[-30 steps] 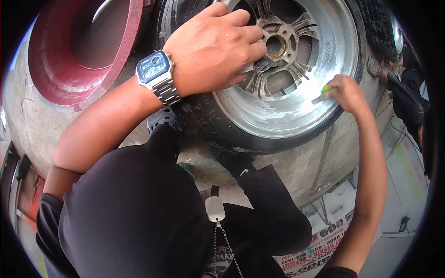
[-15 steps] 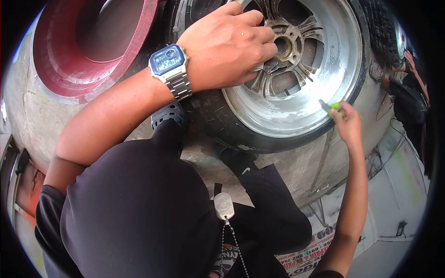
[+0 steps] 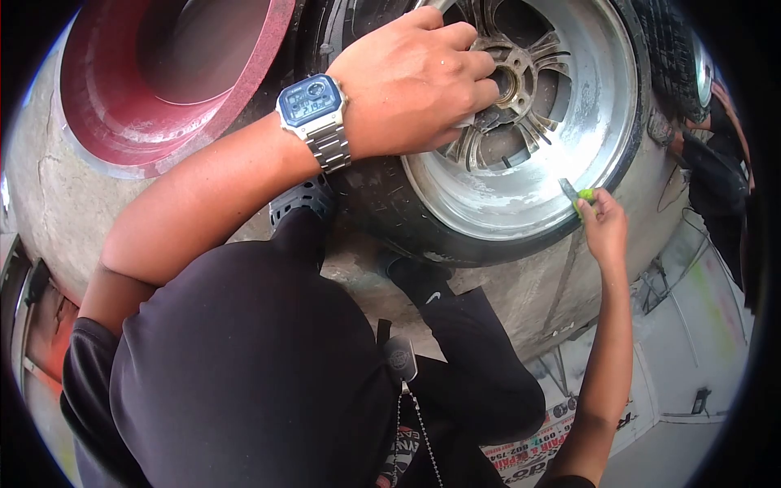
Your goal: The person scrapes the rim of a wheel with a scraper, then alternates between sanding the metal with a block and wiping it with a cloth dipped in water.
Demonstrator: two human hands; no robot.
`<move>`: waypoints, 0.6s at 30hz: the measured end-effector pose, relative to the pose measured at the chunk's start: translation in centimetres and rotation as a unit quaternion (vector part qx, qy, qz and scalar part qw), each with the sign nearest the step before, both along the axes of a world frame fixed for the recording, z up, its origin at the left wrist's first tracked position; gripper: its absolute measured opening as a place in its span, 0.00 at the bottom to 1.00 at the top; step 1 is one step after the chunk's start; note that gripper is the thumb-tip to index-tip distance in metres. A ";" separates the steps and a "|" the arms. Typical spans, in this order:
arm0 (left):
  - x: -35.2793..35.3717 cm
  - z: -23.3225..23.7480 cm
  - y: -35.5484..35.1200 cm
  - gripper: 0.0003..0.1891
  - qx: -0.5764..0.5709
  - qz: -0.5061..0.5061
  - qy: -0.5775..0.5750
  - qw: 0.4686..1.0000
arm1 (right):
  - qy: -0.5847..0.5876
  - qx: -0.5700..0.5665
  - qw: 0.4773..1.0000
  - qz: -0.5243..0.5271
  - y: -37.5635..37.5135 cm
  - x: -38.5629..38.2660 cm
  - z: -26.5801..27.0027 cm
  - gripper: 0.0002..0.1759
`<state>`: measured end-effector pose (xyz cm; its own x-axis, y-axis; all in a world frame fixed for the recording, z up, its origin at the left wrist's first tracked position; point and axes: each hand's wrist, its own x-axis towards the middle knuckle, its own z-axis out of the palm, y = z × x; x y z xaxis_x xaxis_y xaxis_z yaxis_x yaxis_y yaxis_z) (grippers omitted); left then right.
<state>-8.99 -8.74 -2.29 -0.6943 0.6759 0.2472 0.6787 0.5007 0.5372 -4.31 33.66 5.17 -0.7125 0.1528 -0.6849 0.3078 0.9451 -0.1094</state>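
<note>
An alloy wheel (image 3: 606,134) with a black tyre (image 3: 382,191) lies tilted in front of me, its inner barrel bright and partly wet or scuffed. My left hand (image 3: 419,85), with a steel digital watch (image 3: 311,106) on the wrist, rests over the spokes, fingers curled. A small pale bit shows under its thumb side; what the fingers hold is hidden. Between thumb and fingers of my right hand (image 3: 606,226) is a small green-handled blade (image 3: 579,198). Its flat grey tip is against or just over the near inner side of the barrel.
A dark red rim (image 3: 268,61) lies at the upper left. Another tyre (image 3: 671,57) stands at the upper right, beside a co-worker's arm and dark clothing (image 3: 716,175). My bent legs (image 3: 480,358) and a dangling tag (image 3: 401,359) are below. A printed banner (image 3: 537,455) lies lower right.
My right hand has shifted slightly left and down with the blade. My left hand appears a little further right, as the view has moved slightly. The dangling tag has swung and turned darker.
</note>
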 end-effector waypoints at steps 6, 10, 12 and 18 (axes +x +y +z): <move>0.0 -0.1 -0.1 0.10 0.006 0.003 0.005 1.000 | 0.099 -0.017 0.994 0.041 3.8 -0.2 -1.1 0.03; 0.0 -0.1 -0.1 0.09 0.002 -0.002 0.001 1.000 | 0.030 0.044 0.975 0.216 1.7 -4.7 1.8 0.06; 0.0 0.0 0.0 0.09 0.004 0.002 -0.002 1.000 | 0.021 0.028 0.972 0.230 1.4 -5.8 1.2 0.08; -0.1 0.1 -0.1 0.10 0.005 -0.004 -0.013 1.000 | -0.073 -0.015 0.954 0.289 -0.4 -7.5 -1.4 0.11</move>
<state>-9.08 -8.85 -2.24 -0.6952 0.6790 0.2362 0.6683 0.4894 0.5602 -11.79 33.27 3.79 -0.5680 -0.2592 -0.7811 -0.2507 0.9585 -0.1358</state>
